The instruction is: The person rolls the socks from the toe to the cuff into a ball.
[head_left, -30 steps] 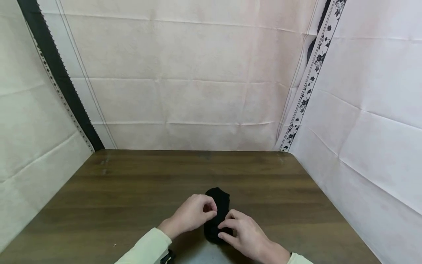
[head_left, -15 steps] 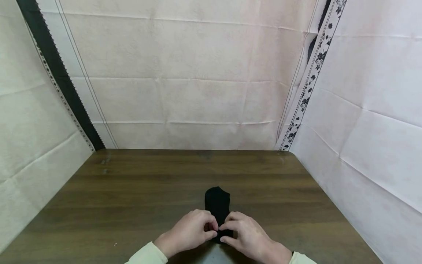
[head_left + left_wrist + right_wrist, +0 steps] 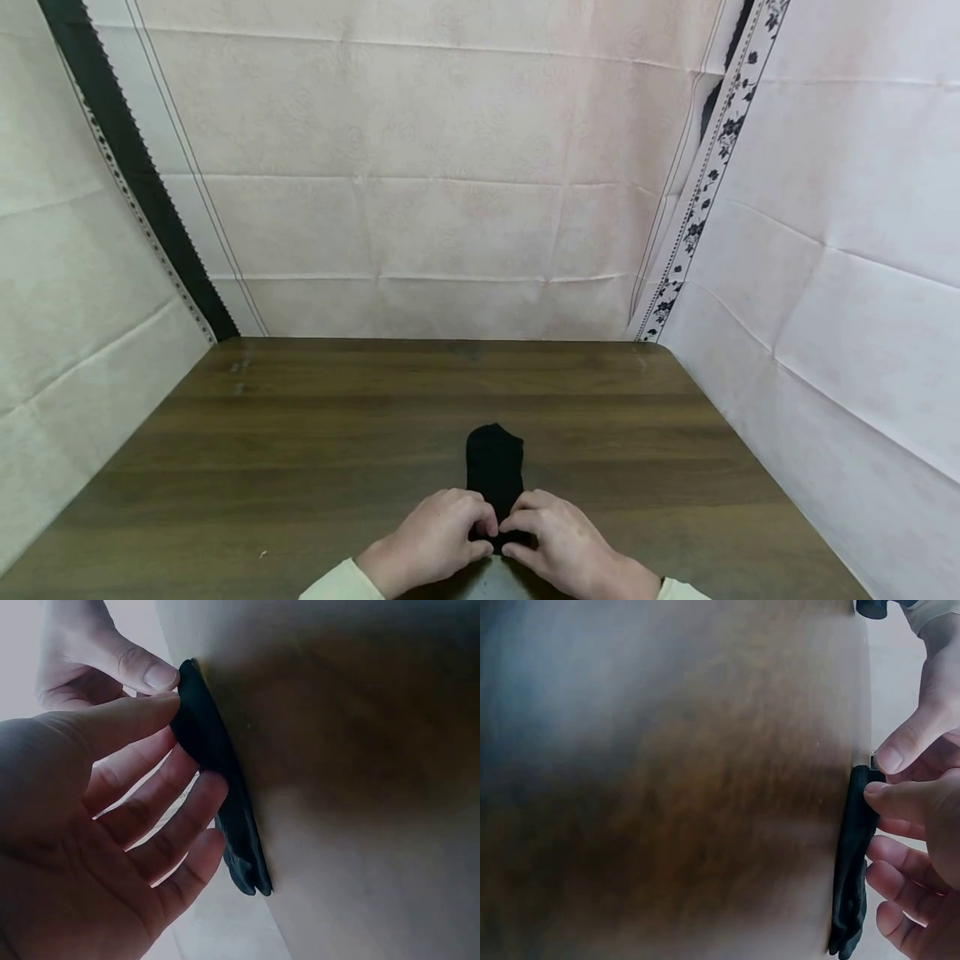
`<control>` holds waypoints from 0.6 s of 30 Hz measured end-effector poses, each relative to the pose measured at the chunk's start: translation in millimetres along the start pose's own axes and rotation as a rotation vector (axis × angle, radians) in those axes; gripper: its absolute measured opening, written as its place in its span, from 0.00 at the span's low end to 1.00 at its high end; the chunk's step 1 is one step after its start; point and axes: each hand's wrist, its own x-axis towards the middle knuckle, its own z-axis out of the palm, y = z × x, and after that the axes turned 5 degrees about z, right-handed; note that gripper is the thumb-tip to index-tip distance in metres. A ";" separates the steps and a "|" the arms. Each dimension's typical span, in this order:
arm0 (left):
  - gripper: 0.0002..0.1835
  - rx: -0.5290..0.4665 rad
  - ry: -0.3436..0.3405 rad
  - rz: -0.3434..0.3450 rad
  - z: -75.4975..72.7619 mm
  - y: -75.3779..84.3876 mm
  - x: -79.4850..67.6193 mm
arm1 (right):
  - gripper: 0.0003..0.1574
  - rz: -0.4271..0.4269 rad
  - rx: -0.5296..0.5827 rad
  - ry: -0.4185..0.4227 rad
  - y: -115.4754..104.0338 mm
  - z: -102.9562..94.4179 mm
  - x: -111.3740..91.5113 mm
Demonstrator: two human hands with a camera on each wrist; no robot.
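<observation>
A black sock (image 3: pixel 495 458) lies lengthwise on the table, its far end rounded. Two flat layers show along its edge in the left wrist view, where the sock (image 3: pixel 201 724) is seen from the side. My left hand (image 3: pixel 442 537) pinches its near end from the left, thumb at the edge and the other fingers along the side. From the right, my right hand (image 3: pixel 566 542) pinches the same end with thumb and forefinger. The two hands' fingertips almost meet there. Fingers cover part of the near end in the head view.
The brown wooden table (image 3: pixel 337 417) spreads around the hands. Pale creased cloth (image 3: pixel 450 208) hangs behind it, with more on both sides. A small white speck (image 3: pixel 262 554) lies on the left of the table. A dark band (image 3: pixel 871 607) is at the left wrist.
My left hand has come down toward me, from the sock's middle to its near end. My right hand has shifted slightly nearer too. The sock stays in place.
</observation>
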 end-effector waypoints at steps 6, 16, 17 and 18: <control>0.06 0.018 -0.016 -0.014 3.0 0.2 2.0 | 0.08 0.021 -0.013 -0.032 -0.4 1.5 0.0; 0.08 0.004 -0.053 -0.044 5.9 -1.7 5.4 | 0.08 0.065 -0.003 -0.091 -2.2 1.3 0.8; 0.09 0.006 -0.058 -0.044 5.9 -1.8 5.7 | 0.08 0.064 -0.006 -0.091 -2.2 1.5 0.8; 0.09 0.006 -0.062 -0.044 5.8 -1.8 5.8 | 0.08 0.062 -0.009 -0.090 -2.4 1.7 0.9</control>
